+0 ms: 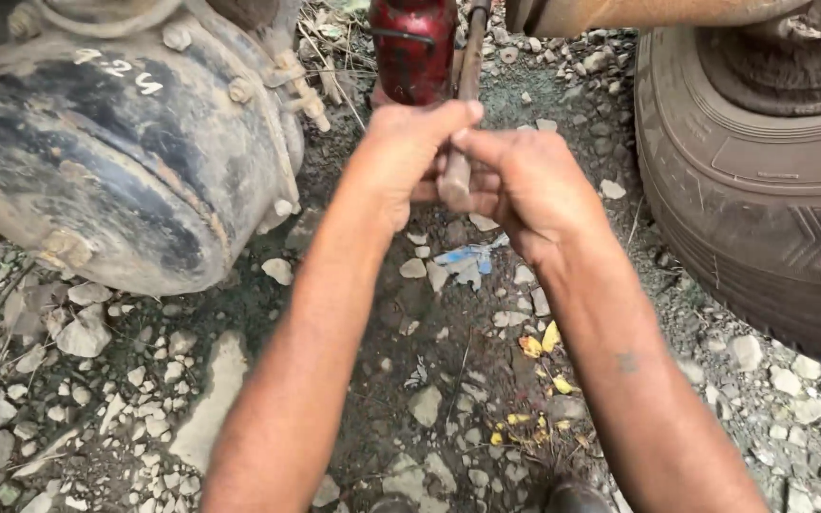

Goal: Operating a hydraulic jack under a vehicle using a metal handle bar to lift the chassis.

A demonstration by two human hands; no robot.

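Note:
Both my hands grip the near end of a rusty metal jack handle (468, 71), a thin bar that runs away from me to a red jack (410, 47) standing on the ground at the top middle. My left hand (409, 157) wraps the bar from the left. My right hand (525, 180) closes on it from the right, fingers overlapping the left hand. The bar's near tip (455, 185) shows between the two hands.
A large dirty black wheel hub or brake drum (116, 161) with bolts fills the upper left. A worn tyre (762, 180) stands at the right. The ground (429, 380) is dirt with loose stones, scraps of blue and yellow litter.

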